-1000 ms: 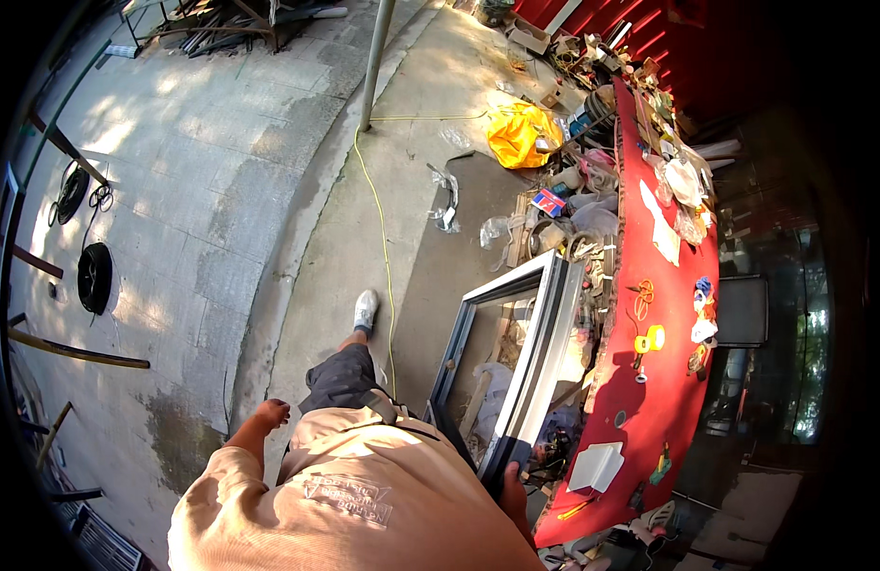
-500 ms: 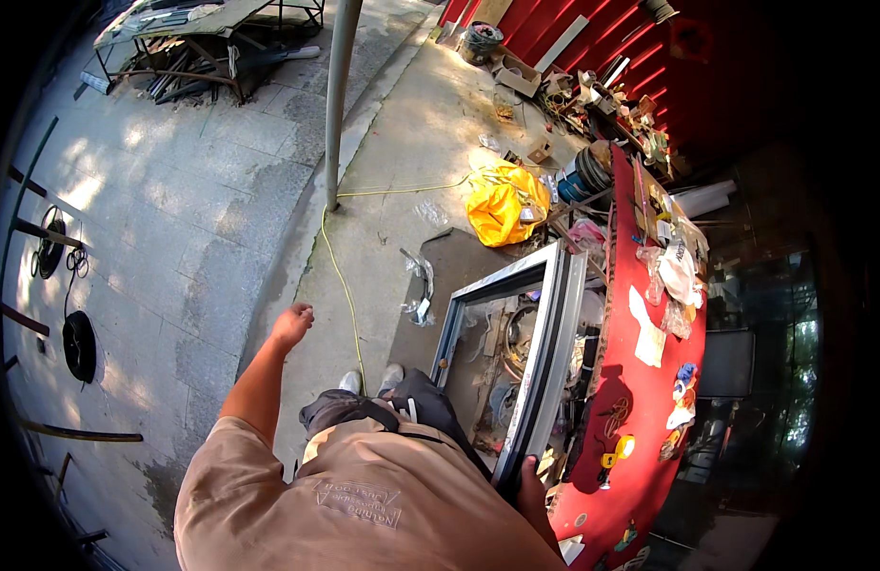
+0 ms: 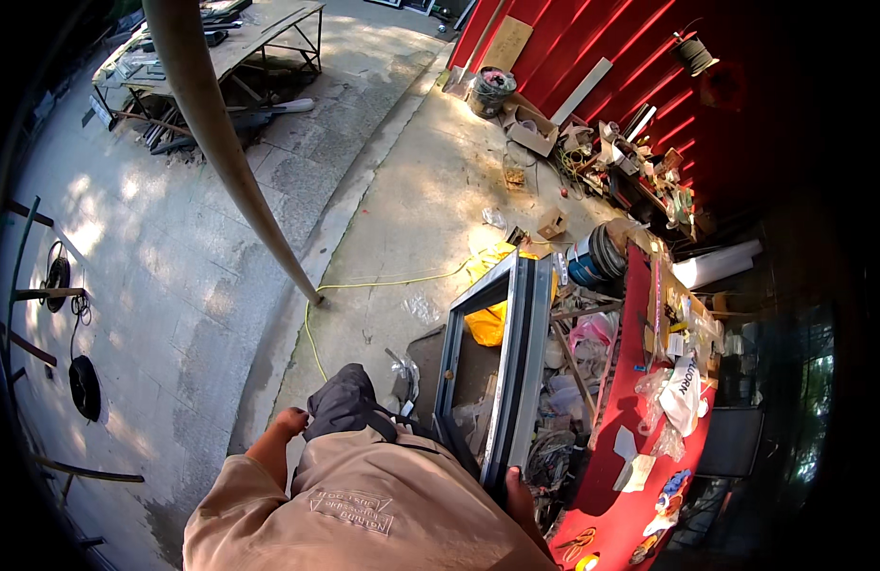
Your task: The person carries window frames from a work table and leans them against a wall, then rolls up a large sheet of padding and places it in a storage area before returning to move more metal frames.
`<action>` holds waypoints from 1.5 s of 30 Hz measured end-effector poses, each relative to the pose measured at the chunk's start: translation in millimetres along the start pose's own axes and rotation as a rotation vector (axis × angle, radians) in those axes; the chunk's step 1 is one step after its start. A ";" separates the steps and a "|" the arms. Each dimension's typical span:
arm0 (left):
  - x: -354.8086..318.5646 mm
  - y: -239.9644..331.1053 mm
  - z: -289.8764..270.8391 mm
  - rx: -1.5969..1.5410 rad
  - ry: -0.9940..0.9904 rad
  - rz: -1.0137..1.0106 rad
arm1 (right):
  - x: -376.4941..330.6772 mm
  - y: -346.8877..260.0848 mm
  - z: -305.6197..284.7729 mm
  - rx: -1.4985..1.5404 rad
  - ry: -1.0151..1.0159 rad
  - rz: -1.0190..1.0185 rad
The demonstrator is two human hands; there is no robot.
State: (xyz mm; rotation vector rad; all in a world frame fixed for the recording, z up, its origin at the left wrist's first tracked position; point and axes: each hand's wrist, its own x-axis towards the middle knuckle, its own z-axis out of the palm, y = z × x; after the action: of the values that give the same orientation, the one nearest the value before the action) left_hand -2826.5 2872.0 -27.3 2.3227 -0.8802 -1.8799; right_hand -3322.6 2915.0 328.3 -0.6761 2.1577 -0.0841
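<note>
- The grey metal frame (image 3: 519, 369) is at your right side, reaching forward from beside your hip; its long axis points ahead of you, roughly along the near edge of the red tabletop (image 3: 592, 519).
- Your right hand (image 3: 520, 495) is the nearer one: it is clamped on the frame's near end, thumb showing against the bar, the other fingers mostly hidden.
- Your left hand (image 3: 290, 422) is well apart from it, low by your left thigh, with nothing visible in it; the fingers look loosely curled, but you cannot tell how far they close.
- The frame sits between your body and the tabletop, with a strip of clutter showing in the gap; you cannot tell whether its lower edge touches anything.
- Its far end points toward the yellow bag (image 3: 489, 325), which shows partly through the opening and partly behind the bars.
- Half a second ago the bag is in plain view beyond the frame; now the frame overlaps it.
- Your left hand, swung out ahead in that earlier view, is now back near your thigh, while your right hand keeps the same hold.
- The pole (image 3: 232, 157) looms larger on your left, and your shoes, visible earlier, are out of sight.
</note>
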 end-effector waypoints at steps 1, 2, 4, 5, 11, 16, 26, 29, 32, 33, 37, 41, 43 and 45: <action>-5.5 21.9 -8.8 0.042 -0.015 -0.035 | 11.9 -22.8 -4.6 0.016 0.002 -0.016; 6.8 36.0 -15.9 -0.004 -0.031 -0.067 | 27.8 -47.4 -7.3 0.044 0.017 -0.047; 52.5 54.9 -32.4 -0.002 -0.068 -0.115 | 69.5 -88.0 -13.9 0.032 -0.016 -0.101; 71.6 83.4 -41.9 -0.004 -0.074 -0.148 | 91.8 -105.7 -14.8 0.028 -0.028 -0.124; 196.8 287.6 -123.9 -0.092 -0.013 0.101 | 165.4 -282.2 -37.2 0.091 0.000 -0.210; 257.0 503.1 -188.6 -0.339 -0.007 0.272 | 211.7 -423.0 -63.4 0.167 -0.008 -0.200; 344.6 727.6 -285.0 -0.368 0.008 0.267 | 374.1 -712.9 -116.9 0.218 -0.032 -0.098; 377.1 696.5 -312.8 -0.513 0.112 -0.009 | 403.8 -813.5 -136.4 0.130 -0.054 -0.113; 388.4 695.7 -333.0 -0.521 0.140 -0.205 | 452.9 -885.2 -148.1 0.108 -0.086 -0.120; 385.6 706.9 -338.0 -0.507 0.157 -0.256 | 461.4 -913.7 -151.2 0.054 -0.063 -0.115; 417.1 754.4 -358.6 -0.446 0.096 -0.348 | 520.3 -1025.1 -151.4 0.060 -0.078 -0.200; 493.7 849.3 -397.7 -0.587 0.074 -0.292 | 562.7 -1143.8 -159.7 -0.014 -0.121 -0.151; 541.8 916.0 -430.2 -0.667 0.106 -0.249 | 593.8 -1176.7 -162.4 -0.019 -0.059 -0.266; 580.4 993.8 -476.8 -0.664 0.114 -0.098 | 612.1 -1236.1 -164.2 0.113 -0.095 -0.256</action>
State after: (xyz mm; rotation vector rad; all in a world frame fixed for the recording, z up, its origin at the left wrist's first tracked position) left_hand -2731.6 1630.2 -57.3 2.0392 -0.0907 -1.6945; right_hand -3205.5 1531.1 350.6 -0.8697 1.9508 -0.3016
